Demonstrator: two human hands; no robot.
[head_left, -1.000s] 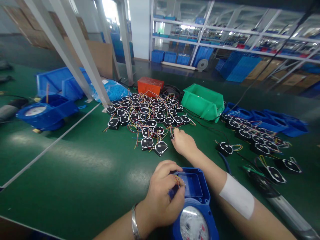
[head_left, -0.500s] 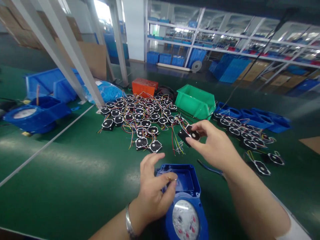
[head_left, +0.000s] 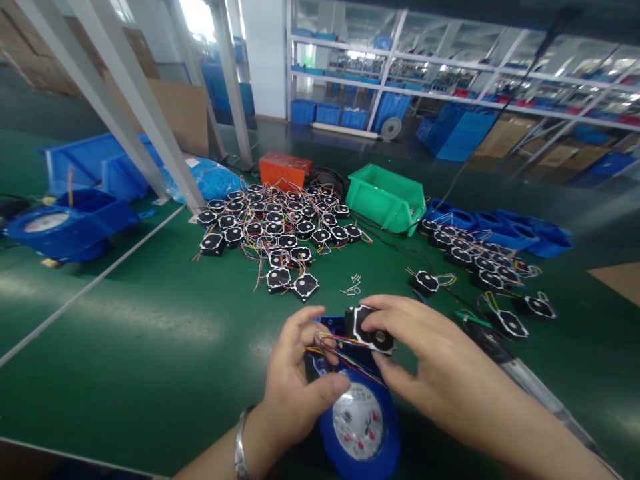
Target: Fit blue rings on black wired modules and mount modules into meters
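My right hand (head_left: 425,353) grips a black wired module (head_left: 383,339) with white edging between thumb and fingers. It is tilted over the open compartment of a blue water meter (head_left: 327,437), whose round dial (head_left: 357,420) faces up. Coloured wires (head_left: 350,360) trail left from the module across the compartment. My left hand (head_left: 295,380) is at the meter's left side, thumb apart from the curled fingers, and the wires run against its fingertips. Whether those fingers hold a small piece is hidden. The module and hands cover most of the compartment.
Many similar modules (head_left: 273,227) lie piled beyond the meter, more in rows (head_left: 485,263) at right. Small screws (head_left: 354,285) lie ahead. A green bin (head_left: 385,200), an orange box (head_left: 285,172) and another blue meter (head_left: 65,227) stand around. A dark tool (head_left: 493,347) lies beyond my right forearm.
My right hand has brought the module from near the pile back over the meter's compartment. My left thumb has parted from the fingers, which earlier pinched a small brass-coloured piece.
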